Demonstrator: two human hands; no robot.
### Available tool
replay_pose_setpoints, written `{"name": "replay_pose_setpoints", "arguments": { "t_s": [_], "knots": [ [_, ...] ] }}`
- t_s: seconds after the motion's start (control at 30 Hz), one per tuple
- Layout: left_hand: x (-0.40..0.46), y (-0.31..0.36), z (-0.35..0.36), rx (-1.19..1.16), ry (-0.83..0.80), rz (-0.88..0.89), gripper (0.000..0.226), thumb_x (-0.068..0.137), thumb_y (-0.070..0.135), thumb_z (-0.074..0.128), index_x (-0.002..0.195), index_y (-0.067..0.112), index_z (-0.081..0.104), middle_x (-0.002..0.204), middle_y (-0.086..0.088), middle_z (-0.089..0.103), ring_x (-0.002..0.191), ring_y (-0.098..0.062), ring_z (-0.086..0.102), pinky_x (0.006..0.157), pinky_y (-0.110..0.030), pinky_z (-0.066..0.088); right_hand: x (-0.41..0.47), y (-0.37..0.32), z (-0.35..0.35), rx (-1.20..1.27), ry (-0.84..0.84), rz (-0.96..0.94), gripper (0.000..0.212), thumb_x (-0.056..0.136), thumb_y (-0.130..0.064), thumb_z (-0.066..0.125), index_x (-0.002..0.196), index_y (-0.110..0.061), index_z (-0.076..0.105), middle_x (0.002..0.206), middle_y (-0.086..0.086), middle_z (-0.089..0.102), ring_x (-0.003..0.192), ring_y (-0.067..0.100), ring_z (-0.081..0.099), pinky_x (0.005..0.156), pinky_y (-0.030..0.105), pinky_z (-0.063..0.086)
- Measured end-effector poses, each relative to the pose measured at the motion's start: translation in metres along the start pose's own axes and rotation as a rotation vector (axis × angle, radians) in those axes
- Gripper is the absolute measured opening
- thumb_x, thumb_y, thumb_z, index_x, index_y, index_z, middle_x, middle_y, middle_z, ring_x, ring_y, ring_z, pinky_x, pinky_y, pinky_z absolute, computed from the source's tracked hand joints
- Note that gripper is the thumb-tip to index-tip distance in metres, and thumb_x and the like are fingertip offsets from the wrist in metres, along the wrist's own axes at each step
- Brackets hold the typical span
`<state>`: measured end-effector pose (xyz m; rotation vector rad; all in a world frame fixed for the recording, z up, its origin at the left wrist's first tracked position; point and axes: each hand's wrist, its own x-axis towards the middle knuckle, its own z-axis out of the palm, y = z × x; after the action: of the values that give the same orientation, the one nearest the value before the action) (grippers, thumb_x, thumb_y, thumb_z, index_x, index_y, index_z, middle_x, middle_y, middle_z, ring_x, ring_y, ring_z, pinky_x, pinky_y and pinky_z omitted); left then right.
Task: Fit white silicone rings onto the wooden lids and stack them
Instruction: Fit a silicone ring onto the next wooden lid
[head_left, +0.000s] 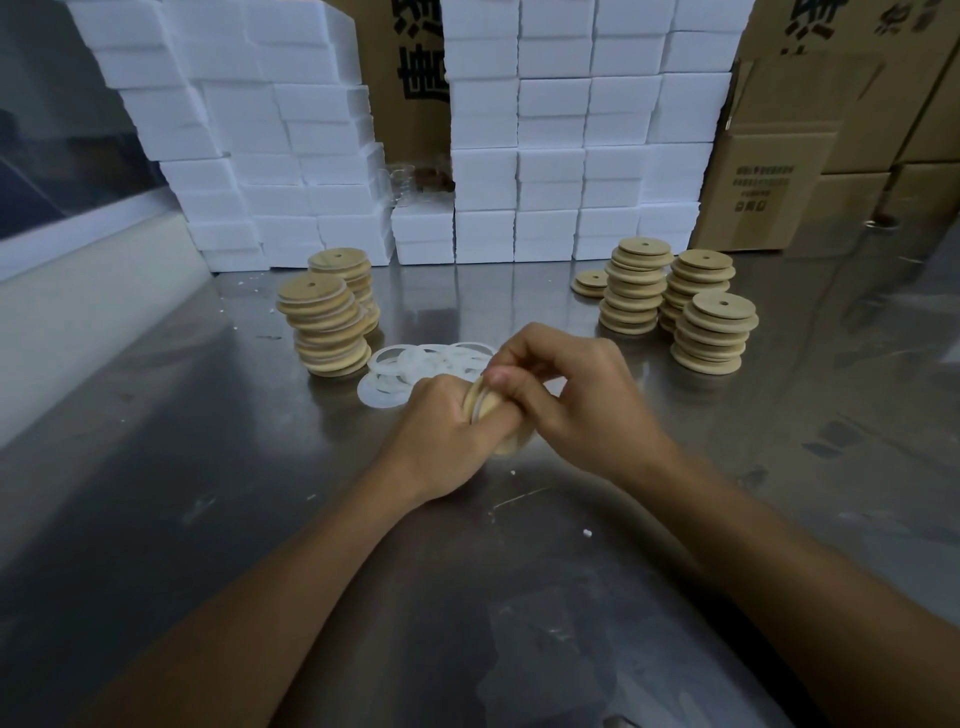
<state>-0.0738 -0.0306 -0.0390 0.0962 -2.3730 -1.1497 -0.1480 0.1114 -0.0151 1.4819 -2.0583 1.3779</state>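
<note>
left hand grips lid on edge, low over counter | right hand curled on the same lid, fingertips pinching at its rim, ring there blurred | loose rings just behind hands | lid stacks left, more stacks right | white boxes behind

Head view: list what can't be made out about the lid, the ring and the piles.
- Lid in the head view: mostly covered by the left hand and right hand.
- Ring on it: hidden by fingers, so its seating is unclear.
- Loose rings: overlapping, uncountable.
- Cardboard boxes: print cut off or too small.
</note>
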Motion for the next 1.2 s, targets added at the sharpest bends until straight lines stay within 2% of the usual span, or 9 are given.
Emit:
{"name": "replay_pose_setpoints", "arguments": {
  "t_s": [0.13, 0.2, 0.37, 0.5, 0.73, 0.93, 1.03, 1.1, 1.2],
  "knots": [
    [-0.0005, 0.0008, -0.0018, 0.055, 0.055, 0.074, 0.046, 0.076, 0.055, 0.053, 0.076, 0.013, 0.07, 0.071, -0.006, 0.069, 0.073, -0.025, 0.066, 0.069, -0.05, 0.052, 0.001, -0.0006, 0.0018, 0.199, 0.051, 0.207, 0.015, 0.091, -0.02, 0.069, 0.08, -0.01, 0.067, 0.07, -0.005, 0.067, 0.062, 0.004, 0.059, 0.058, 0.023, 0.048],
    [-0.0015, 0.0025, -0.0017, 0.051, 0.06, 0.089, 0.053, 0.077, 0.059, 0.052, 0.086, 0.01, 0.072, 0.079, -0.007, 0.072, 0.078, -0.026, 0.067, 0.073, -0.05, 0.052, 0.0026, -0.0012, 0.0032, 0.353, 0.075, 0.321, 0.016, 0.09, -0.016, 0.067, 0.077, -0.008, 0.068, 0.066, 0.0, 0.067, 0.06, 0.007, 0.059, 0.058, 0.027, 0.048],
    [-0.0029, 0.0069, -0.0014, 0.053, 0.074, 0.094, 0.063, 0.075, 0.063, 0.051, 0.088, 0.005, 0.074, 0.082, -0.009, 0.073, 0.082, -0.027, 0.068, 0.078, -0.05, 0.052, 0.0042, -0.0011, -0.0021, 0.559, 0.034, 0.477, 0.02, 0.092, -0.013, 0.063, 0.075, -0.005, 0.067, 0.066, 0.011, 0.066, 0.064, 0.018, 0.06, 0.069, 0.041, 0.057],
    [-0.0022, 0.0075, -0.0019, 0.041, 0.073, 0.086, 0.062, 0.075, 0.063, 0.051, 0.088, 0.007, 0.074, 0.082, -0.008, 0.073, 0.082, -0.026, 0.068, 0.078, -0.05, 0.052, 0.0028, -0.0014, -0.0035, 0.653, 0.012, 0.505, 0.019, 0.092, -0.012, 0.063, 0.077, -0.001, 0.066, 0.066, 0.006, 0.069, 0.062, 0.012, 0.064, 0.068, 0.029, 0.059],
    [-0.003, 0.0078, -0.0024, 0.02, 0.108, 0.091, 0.053, 0.079, 0.06, 0.053, 0.09, 0.014, 0.075, 0.082, -0.001, 0.074, 0.081, -0.019, 0.068, 0.076, -0.047, 0.053, 0.0012, -0.0005, 0.0007, 0.768, -0.003, 0.56, 0.025, 0.08, -0.031, 0.067, 0.073, -0.007, 0.067, 0.072, 0.008, 0.072, 0.072, 0.019, 0.069, 0.072, 0.034, 0.061],
    [-0.0019, 0.0056, -0.0026, -0.058, 0.177, 0.063, 0.055, 0.079, 0.06, 0.056, 0.078, 0.008, 0.075, 0.07, -0.005, 0.072, 0.071, -0.021, 0.067, 0.071, -0.048, 0.053, -0.001, 0.0031, 0.0039, 0.881, -0.027, 0.636, 0.025, 0.08, -0.034, 0.066, 0.074, -0.009, 0.069, 0.075, 0.009, 0.072, 0.074, 0.018, 0.071, 0.073, 0.033, 0.059],
    [-0.0016, 0.0048, -0.0025, -0.035, 0.188, 0.066, 0.059, 0.078, 0.062, 0.054, 0.079, 0.008, 0.075, 0.07, -0.005, 0.072, 0.071, -0.02, 0.067, 0.071, -0.046, 0.053, -0.0013, 0.0025, 0.0036, 0.902, -0.041, 0.651, 0.024, 0.087, -0.029, 0.063, 0.068, -0.015, 0.07, 0.074, 0.007, 0.072, 0.074, 0.017, 0.071, 0.072, 0.032, 0.059],
    [-0.0023, 0.0051, -0.0026, -0.009, 0.189, 0.071, 0.057, 0.078, 0.063, 0.053, 0.081, 0.011, 0.076, 0.072, -0.001, 0.073, 0.072, -0.015, 0.068, 0.071, -0.043, 0.054, -0.0008, 0.0024, 0.0042, 0.864, -0.015, 0.626, 0.024, 0.094, -0.019, 0.06, 0.074, -0.01, 0.068, 0.072, 0.007, 0.072, 0.072, 0.016, 0.071, 0.068, 0.029, 0.059],
    [-0.0021, 0.0045, -0.0029, -0.012, 0.132, 0.081, 0.051, 0.078, 0.06, 0.057, 0.088, 0.014, 0.076, 0.078, 0.001, 0.073, 0.076, -0.014, 0.069, 0.073, -0.042, 0.055, -0.001, 0.0016, 0.0047, 0.633, 0.051, 0.476, 0.014, 0.095, -0.008, 0.059, 0.083, -0.004, 0.064, 0.07, 0.004, 0.07, 0.067, 0.014, 0.068, 0.063, 0.029, 0.059]
  ]
}}
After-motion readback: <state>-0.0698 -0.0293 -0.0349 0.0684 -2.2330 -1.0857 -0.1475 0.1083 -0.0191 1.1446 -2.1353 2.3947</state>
